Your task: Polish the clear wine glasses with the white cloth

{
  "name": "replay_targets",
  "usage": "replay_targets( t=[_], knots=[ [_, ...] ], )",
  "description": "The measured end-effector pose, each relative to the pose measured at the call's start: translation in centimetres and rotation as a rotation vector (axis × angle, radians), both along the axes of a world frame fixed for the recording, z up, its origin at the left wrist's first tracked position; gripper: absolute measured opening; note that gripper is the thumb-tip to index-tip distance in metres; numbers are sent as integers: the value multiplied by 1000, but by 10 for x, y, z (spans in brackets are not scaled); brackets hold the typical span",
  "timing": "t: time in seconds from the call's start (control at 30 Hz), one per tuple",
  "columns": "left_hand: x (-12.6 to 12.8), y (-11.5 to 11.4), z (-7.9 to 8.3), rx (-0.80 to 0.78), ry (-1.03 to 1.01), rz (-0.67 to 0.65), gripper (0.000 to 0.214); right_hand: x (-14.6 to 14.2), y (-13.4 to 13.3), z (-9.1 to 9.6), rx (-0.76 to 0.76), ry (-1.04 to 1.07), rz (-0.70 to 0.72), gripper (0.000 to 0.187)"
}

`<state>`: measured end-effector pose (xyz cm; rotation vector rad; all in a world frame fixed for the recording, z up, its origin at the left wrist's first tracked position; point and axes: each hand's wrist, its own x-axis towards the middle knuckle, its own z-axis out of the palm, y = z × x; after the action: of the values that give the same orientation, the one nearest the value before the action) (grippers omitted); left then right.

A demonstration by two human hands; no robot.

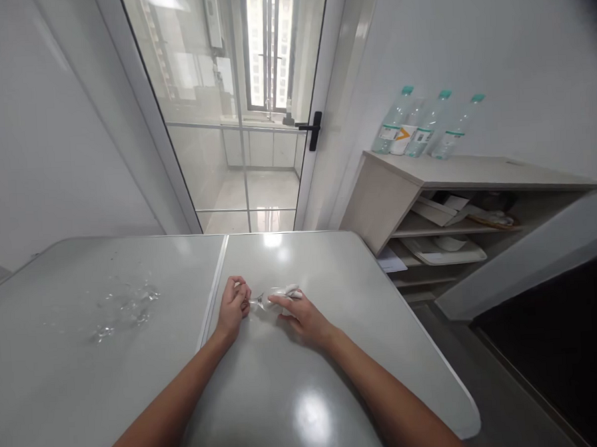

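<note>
My left hand (235,304), fingers closed, pinches one end of a clear plastic wrapper (258,301) above the grey table. At the wrapper's other end, my right hand (306,318) grips it between thumb and fingers. A small white item (293,290) shows at the right fingertips, partly covered by the hand; its kind is too small to make out. Whether it lies inside the wrapper or beside it I cannot tell. On the table's left half lies a loose heap of crumpled clear plastic (127,309), away from both hands.
The glossy grey table (267,398) has a pale seam across it left of my hands. Beyond its far edge stands a glass door (210,168) with a black handle (315,130). At right, several plastic bottles (425,125) stand on a wooden shelf unit (377,199) holding papers and trays.
</note>
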<state>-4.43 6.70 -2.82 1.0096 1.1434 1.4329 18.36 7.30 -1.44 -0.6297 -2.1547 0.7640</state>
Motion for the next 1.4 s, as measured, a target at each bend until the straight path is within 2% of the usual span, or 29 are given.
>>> replay_targets(
  t=[0.07,0.1,0.2,0.23,0.3,0.37,0.47,0.57,0.67,0.73,0.77,0.83,0.9,1.0,1.07,1.1,1.2,1.33,1.4],
  knots=[
    [-1,1,1,-17,-17,-53,25,-2,-2,-2,56,-2,-16,45],
    [-1,1,3,14,16,-55,25,-4,-2,-3,4,48,-63,40],
    [2,-6,10,205,278,-39,23,-8,0,-5,-334,305,-232,22],
    [3,-9,12,272,392,-47,21,-8,1,-5,-459,405,-269,23],
    [6,-14,14,374,578,-67,17,-7,6,-6,-653,562,-283,38],
    [7,-16,13,419,652,-56,14,-5,10,-6,-731,613,-251,50],
    [6,-14,7,373,601,-7,19,1,10,-3,-618,474,-206,51],
    [4,-8,0,198,326,25,32,3,5,-1,-359,212,-143,48],
    [1,-1,-4,8,55,-45,42,2,-1,0,-67,-5,-41,48],
    [0,1,-4,-43,26,-83,45,0,-4,1,28,-36,-33,47],
    [0,1,-3,-33,60,-77,44,-1,-4,2,8,-9,-61,44],
    [2,-1,2,59,215,-38,39,-3,-3,3,-169,113,-133,30],
    [4,-5,8,200,434,-26,29,-5,-1,4,-441,317,-220,21],
    [7,-11,14,361,685,-94,20,-7,3,4,-791,618,-310,37],
    [8,-13,14,403,728,-88,15,-8,4,4,-902,705,-302,47],
    [8,-13,12,406,720,-66,14,-7,4,5,-906,701,-279,50],
    [5,-9,7,331,588,-7,23,-5,1,8,-734,541,-212,49],
    [0,0,-1,132,173,-25,40,-4,-5,10,-348,158,-108,44],
    [-2,4,-5,79,47,-36,46,-4,-7,8,-151,2,-41,47]
  ],
)
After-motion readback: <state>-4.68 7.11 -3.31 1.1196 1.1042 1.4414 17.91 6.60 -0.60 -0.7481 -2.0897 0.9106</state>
